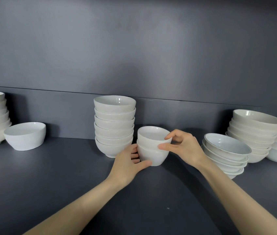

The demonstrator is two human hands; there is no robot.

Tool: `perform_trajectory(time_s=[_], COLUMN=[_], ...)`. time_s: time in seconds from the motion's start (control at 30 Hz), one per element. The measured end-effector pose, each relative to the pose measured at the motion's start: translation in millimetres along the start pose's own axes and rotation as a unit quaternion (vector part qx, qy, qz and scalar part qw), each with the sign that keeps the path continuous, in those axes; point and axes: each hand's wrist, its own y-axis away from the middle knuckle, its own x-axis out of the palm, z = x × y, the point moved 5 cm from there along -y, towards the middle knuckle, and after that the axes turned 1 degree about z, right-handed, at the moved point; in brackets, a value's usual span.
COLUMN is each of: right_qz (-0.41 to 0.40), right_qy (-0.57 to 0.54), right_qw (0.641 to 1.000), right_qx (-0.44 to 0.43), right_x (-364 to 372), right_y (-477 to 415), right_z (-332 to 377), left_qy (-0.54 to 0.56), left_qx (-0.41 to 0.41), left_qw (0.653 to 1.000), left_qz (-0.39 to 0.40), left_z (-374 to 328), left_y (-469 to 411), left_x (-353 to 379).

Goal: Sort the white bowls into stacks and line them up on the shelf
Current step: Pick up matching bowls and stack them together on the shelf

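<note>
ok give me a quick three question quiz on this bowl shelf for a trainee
1. How many bowls are in the small stack that the left hand and right hand hold? A one, B two, C four.
2. True or false: the lone bowl stands on the shelf, left of the tall stack.
3. Fill in: the dark-rimmed shallow bowls stand to the ___ of the small stack.
Key: 1 B; 2 true; 3 right.
</note>
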Motion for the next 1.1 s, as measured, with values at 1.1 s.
perform_trajectory(time_s=[1.1], right_qz=[0.066], right_qy=[-0.157], right_qw=[0.985], right_qx=[-0.006], right_x=[119], right_y=[81], right_z=[126], left_qy=[-0.067], left_qx=[-0.071], left_qw=[0.992], left_qz=[-0.083], left_z=[-28], left_y=[113], left_x=[-172])
